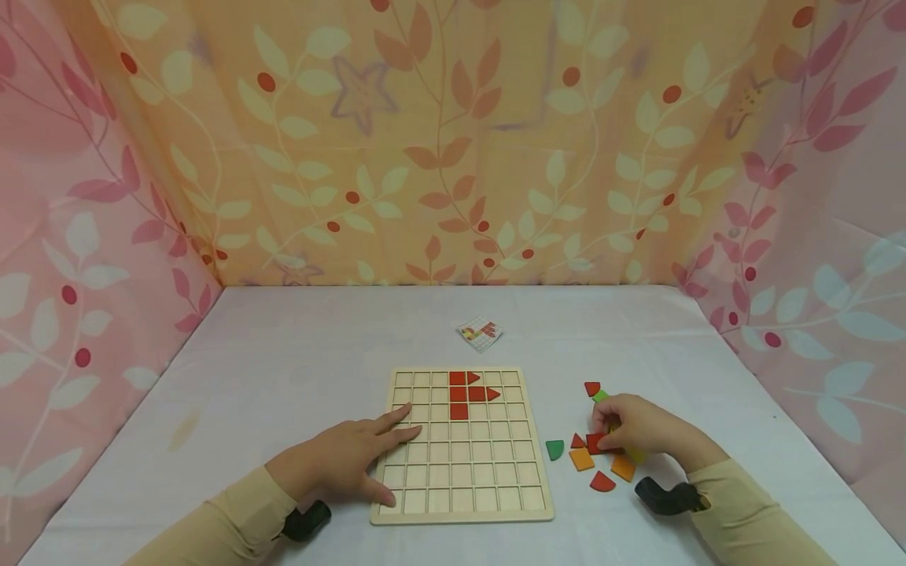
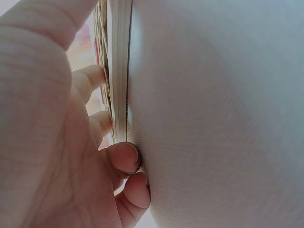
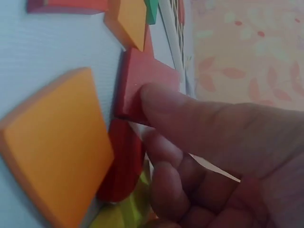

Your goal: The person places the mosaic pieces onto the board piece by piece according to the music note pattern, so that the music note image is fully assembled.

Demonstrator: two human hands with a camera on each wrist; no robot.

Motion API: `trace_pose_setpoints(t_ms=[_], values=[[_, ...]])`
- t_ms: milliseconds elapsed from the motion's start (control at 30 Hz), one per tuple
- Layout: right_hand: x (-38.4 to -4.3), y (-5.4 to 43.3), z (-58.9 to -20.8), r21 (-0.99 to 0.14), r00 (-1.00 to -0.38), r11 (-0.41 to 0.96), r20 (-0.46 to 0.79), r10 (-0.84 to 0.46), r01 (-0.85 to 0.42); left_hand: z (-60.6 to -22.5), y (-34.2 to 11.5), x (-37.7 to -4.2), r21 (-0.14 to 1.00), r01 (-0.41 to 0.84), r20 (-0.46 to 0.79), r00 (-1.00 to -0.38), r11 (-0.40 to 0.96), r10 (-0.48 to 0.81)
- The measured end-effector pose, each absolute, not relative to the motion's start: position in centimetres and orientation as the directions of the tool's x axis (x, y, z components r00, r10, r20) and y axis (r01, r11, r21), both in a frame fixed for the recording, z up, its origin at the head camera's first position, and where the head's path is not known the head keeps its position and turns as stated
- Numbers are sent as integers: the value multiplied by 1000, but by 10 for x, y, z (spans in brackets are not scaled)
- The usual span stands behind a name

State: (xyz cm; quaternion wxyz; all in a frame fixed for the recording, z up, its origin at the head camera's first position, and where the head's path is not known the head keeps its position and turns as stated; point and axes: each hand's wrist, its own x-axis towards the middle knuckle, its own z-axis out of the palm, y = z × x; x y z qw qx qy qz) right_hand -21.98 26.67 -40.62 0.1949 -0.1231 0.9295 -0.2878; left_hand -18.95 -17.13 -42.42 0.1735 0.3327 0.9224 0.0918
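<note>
A pale wooden grid board (image 1: 463, 519) lies flat on the table. Several red squares and two red pointed pieces (image 1: 493, 395) sit in its upper cells. Along the board's left edge rests my left hand (image 1: 347, 456), fingers spread, with thumb and two fingertips on the board; in the left wrist view its other fingertips (image 2: 126, 156) are beside the board's side. To the right of the board, my right hand (image 1: 640, 428) is among loose pieces, its thumb and curled fingers on a red square (image 3: 152, 71). Another red piece (image 3: 121, 166) and a yellow one (image 3: 123, 213) lie close under the fingers.
Around the right hand lie orange squares (image 1: 582, 459), a green quarter-round piece (image 1: 555, 450), red rounded pieces (image 1: 602, 481) and a small red triangle (image 1: 578, 441). A small pattern card (image 1: 480, 333) lies beyond the board. Patterned cloth (image 1: 453, 157) encloses the table.
</note>
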Motion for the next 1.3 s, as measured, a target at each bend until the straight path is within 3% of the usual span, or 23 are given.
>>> trace_pose_setpoints(t_ms=[200, 400, 733, 1300], values=[[-226, 267, -402, -618, -868, 776, -308, -389, -129, -424, -171, -189, 291, 580, -262, -717, 761, 646], [-238, 255, -395, -649, -882, 747, -259, -394, -143, -424, -172, -189, 281, 594, -249, -713, 753, 655], [-255, 211, -392, -670, -887, 703, -142, -438, -240, -424, -172, -190, 273, 609, -233, -709, 745, 665], [-270, 140, -405, -709, -876, 651, -100, -471, -270, -423, -170, -189, 296, 568, -264, -724, 768, 637]])
